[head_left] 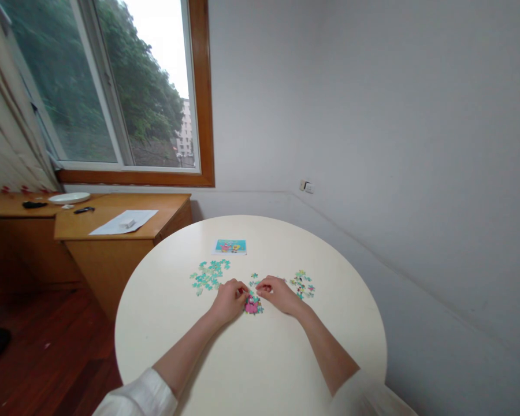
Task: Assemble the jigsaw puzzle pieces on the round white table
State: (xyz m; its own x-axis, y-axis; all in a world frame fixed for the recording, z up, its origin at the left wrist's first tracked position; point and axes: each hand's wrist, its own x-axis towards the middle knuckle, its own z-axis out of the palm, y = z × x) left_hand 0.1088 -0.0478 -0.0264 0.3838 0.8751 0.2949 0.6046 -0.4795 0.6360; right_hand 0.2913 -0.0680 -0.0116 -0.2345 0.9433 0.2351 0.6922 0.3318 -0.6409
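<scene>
Both of my hands rest on a round cream table (251, 370), close together near its middle. My left hand (229, 299) is curled, its fingertips pinched on small puzzle pieces. My right hand (279, 293) is curled too, fingertips pressed at the same spot. Between them lies a small joined cluster of pink and teal puzzle pieces (252, 305). A loose heap of teal pieces (208, 275) lies left of my left hand. Another heap of mixed pieces (303, 283) sits right of my right hand. A small reference picture (230, 247) lies farther back on the table.
A wooden desk (117, 242) stands to the left under a window (104, 86), with white paper (123, 222) and a small box on it. A white plate (69, 198) and dark small items lie on a second desk. White walls close the right side.
</scene>
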